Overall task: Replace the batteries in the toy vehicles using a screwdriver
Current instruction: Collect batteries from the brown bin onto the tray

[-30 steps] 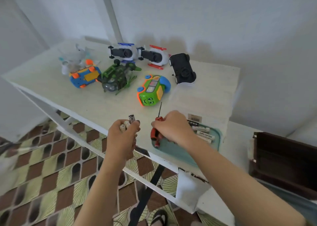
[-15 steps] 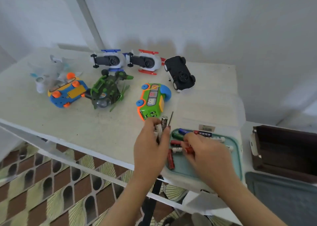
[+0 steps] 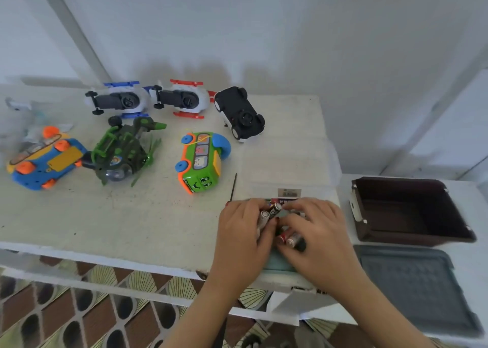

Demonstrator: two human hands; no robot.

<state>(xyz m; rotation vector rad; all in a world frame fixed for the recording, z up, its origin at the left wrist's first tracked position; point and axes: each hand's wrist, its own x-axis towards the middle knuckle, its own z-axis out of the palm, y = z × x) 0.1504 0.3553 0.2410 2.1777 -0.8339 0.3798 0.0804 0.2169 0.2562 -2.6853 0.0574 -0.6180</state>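
Six toy vehicles (image 3: 202, 162) lie on their sides or backs across the upper left of the surface, the screwdriver (image 3: 233, 188) pokes its thin shaft up-frame past the left hand (image 3: 243, 236), which grips two black batteries (image 3: 272, 211) at lower centre, just above two red batteries (image 3: 290, 239).

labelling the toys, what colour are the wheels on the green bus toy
Blue; the wheels of the green bus toy show best in the head view.

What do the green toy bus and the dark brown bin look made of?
Green toy bus: likely moulded plastic; glossy, saturated colours, rounded edges. Dark brown bin: probably plastic too; smooth thin walls with a faint sheen, not certain.
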